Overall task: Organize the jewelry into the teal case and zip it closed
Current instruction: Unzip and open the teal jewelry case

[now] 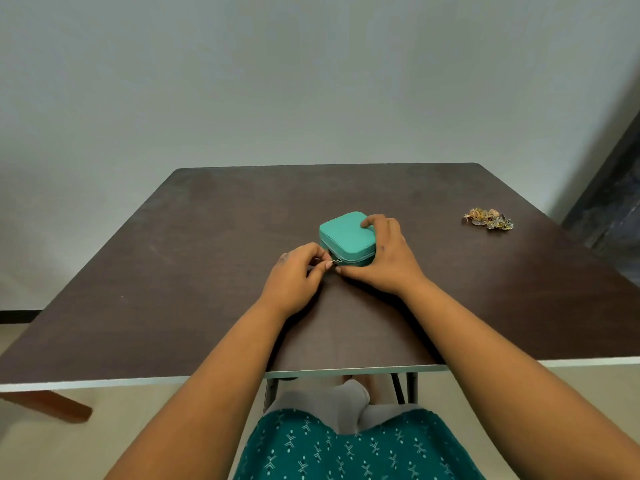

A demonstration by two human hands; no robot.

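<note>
Teal case [346, 238], small, light and apt to slide, is steadied by the right hand [382, 258] while the left hand [298, 275] pinches its zipper pull [334, 261].

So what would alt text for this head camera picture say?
A person's left hand pinches the small metal zipper pull of a closed square teal case while the right hand steadies it on a dark brown table. A small heap of gold jewelry lies apart at the right.

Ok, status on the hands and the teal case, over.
Left hand pinching zipper pull. Right hand gripping closed teal case. Jewelry heaped far right on table. Nothing blocking.
</note>
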